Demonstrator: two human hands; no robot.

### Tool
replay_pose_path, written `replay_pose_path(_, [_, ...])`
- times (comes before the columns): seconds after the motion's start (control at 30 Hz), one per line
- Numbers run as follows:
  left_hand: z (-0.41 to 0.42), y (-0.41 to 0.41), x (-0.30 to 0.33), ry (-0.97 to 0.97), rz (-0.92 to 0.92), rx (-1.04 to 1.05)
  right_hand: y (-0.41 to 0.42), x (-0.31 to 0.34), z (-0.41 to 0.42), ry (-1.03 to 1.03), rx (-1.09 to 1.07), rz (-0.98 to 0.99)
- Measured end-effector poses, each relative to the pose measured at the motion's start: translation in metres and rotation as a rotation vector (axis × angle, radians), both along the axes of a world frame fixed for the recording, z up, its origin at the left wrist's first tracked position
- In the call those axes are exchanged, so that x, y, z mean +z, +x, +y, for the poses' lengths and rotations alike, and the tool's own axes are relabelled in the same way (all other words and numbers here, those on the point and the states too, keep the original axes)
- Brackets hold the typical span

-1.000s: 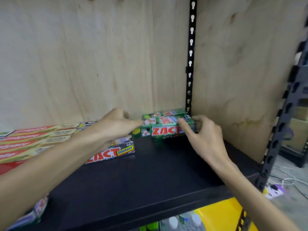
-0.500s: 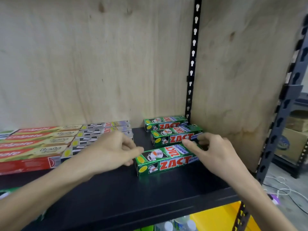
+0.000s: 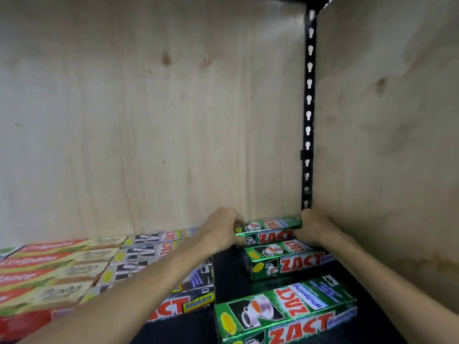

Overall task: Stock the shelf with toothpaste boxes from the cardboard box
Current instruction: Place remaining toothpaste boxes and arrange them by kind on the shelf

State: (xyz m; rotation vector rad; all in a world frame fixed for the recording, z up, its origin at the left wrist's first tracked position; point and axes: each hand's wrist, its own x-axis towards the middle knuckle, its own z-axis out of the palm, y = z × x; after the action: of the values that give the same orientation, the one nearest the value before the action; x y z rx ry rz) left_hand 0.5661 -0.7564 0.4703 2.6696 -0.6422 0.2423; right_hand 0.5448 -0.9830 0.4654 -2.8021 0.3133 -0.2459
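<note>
Three green ZACT toothpaste boxes lie in a column on the black shelf [image 3: 228, 276] near its right wall. My left hand [image 3: 223, 228] grips the left end of the rearmost green box [image 3: 270, 228], and my right hand [image 3: 311, 225] grips its right end, against the plywood back. That box sits slightly raised and tilted. The middle green box [image 3: 285, 263] lies just in front of it. The front green box [image 3: 285, 311] lies nearest me. The cardboard box is out of view.
Left of my arm lie grey ZACT Smokers boxes [image 3: 183, 304] and red and gold Colgate boxes [image 3: 49, 271] in rows. A black slotted upright [image 3: 308, 115] stands in the back right corner between the plywood back [image 3: 149, 120] and the plywood side wall [image 3: 387, 145].
Both hands left the front green box and reached to the rearmost one at the back, taking hold of its ends. The camera moved closer and lower over the shelf.
</note>
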Motion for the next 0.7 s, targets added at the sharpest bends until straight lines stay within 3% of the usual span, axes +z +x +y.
replay_pose_path(0.33, [0.033,0.008,0.008,0.059,-0.023,0.118,0.005,-0.003,0.020,0.089,0.061,-0.072])
replay_pose_path(0.47, [0.047,0.005,0.006,0.002,0.007,0.176,0.004,-0.001,0.029,0.075,0.084,-0.089])
replay_pose_path(0.7, [0.044,-0.008,0.000,-0.059,0.002,0.228,-0.019,0.007,0.016,0.228,0.169,-0.114])
